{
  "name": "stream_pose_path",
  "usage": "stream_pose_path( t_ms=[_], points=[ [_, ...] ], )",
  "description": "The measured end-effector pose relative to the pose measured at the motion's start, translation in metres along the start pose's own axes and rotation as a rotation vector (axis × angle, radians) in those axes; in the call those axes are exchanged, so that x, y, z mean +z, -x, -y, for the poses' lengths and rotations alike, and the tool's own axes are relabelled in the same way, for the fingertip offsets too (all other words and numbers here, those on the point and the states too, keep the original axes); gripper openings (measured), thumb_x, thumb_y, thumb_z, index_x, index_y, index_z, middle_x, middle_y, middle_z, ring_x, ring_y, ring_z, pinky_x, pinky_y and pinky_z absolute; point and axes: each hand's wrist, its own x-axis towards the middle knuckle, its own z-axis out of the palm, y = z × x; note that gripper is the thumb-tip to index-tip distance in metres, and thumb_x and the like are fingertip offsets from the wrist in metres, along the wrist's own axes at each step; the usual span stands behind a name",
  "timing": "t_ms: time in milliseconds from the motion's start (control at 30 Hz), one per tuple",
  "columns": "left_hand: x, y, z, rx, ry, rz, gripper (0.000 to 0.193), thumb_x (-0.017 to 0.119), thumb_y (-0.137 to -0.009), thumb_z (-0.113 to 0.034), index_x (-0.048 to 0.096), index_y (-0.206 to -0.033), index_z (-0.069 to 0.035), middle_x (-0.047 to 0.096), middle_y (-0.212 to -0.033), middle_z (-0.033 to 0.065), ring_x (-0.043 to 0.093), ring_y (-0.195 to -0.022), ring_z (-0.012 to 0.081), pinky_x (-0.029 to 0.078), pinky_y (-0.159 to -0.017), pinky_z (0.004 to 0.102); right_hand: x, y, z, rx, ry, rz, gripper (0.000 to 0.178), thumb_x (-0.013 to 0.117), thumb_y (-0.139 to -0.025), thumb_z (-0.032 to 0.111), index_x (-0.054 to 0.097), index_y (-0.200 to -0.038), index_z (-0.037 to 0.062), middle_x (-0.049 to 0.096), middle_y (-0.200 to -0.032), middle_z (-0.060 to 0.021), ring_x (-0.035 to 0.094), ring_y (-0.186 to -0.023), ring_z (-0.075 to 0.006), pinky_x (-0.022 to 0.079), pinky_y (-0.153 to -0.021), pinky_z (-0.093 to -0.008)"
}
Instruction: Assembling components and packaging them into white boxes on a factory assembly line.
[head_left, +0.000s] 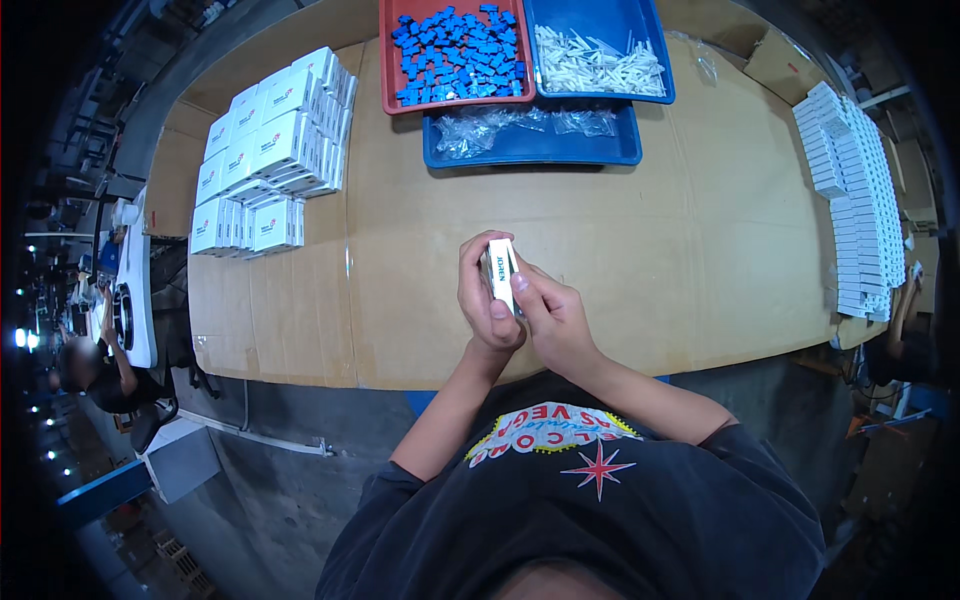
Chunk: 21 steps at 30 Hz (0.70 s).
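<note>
Your left hand bends its fingers around the white box; your right hand pinches it, long axis pointing away from you.

With the red tray cropped above, the left hand partly hides a white box.

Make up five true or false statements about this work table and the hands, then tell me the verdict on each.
1. The left hand and right hand are both on one small white box. True.
2. The red tray holds white pieces. False: it holds blue pieces.
3. White boxes are stacked on the table's left side. True.
4. The lower blue tray, nearest the person, is full of blue pieces. False: it holds clear plastic.
5. The white pieces lie loose on the table. False: they are in the upper blue tray.
</note>
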Motion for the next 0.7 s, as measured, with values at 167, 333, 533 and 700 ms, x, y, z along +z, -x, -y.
stream_pose_path(
  t_ms=[167, 333, 533, 700],
  points=[
    [-0.004, 0.004, -0.007, -0.087, 0.069, 0.042, 0.086, 0.043, -0.099, -0.065, 0.048, -0.136, 0.013, 0.057, -0.126, 0.0242, 0.06, -0.113, 0.0285, 0.049, -0.098, 0.0411, -0.002, 0.001, -0.003, -0.023, -0.009, -0.005, 0.044, 0.05, -0.114, 0.021, 0.054, -0.151, -0.0036, 0.066, -0.129, -0.0102, 0.06, -0.112, -0.012, 0.049, -0.098, -0.0281],
    [-0.005, -0.002, -0.006, -0.157, -0.003, 0.151, 0.105, 0.045, -0.097, -0.078, 0.036, -0.152, 0.012, 0.052, -0.135, 0.0231, 0.057, -0.119, 0.0285, 0.046, -0.104, 0.0409, -0.021, -0.011, -0.01, 0.112, -0.138, -0.008, 0.043, 0.049, -0.115, 0.021, 0.055, -0.152, -0.0013, 0.066, -0.125, -0.0105, 0.061, -0.111, -0.0144, 0.05, -0.098, -0.0299],
    [-0.005, 0.002, -0.01, -0.549, 0.36, 0.091, 0.086, 0.024, -0.111, -0.066, 0.022, -0.167, -0.001, 0.049, -0.151, 0.0202, 0.054, -0.138, 0.0298, 0.043, -0.115, 0.0406, -0.044, -0.013, 0.015, 0.054, 0.471, 0.162, 0.062, 0.072, -0.102, 0.033, 0.055, -0.154, 0.0056, 0.054, -0.141, -0.0153, 0.054, -0.13, -0.0266, 0.05, -0.103, -0.0376],
    [-0.001, -0.009, -0.03, -0.872, 0.503, 0.157, 0.077, 0.02, -0.112, -0.063, 0.031, -0.162, -0.005, 0.056, -0.147, 0.0178, 0.059, -0.135, 0.0262, 0.049, -0.113, 0.0409, -0.057, -0.018, 0.021, -0.462, 0.788, 0.184, 0.081, 0.087, -0.083, 0.038, 0.056, -0.152, 0.0078, 0.046, -0.156, -0.0197, 0.047, -0.142, -0.0418, 0.046, -0.112, -0.0499]
  ],
)
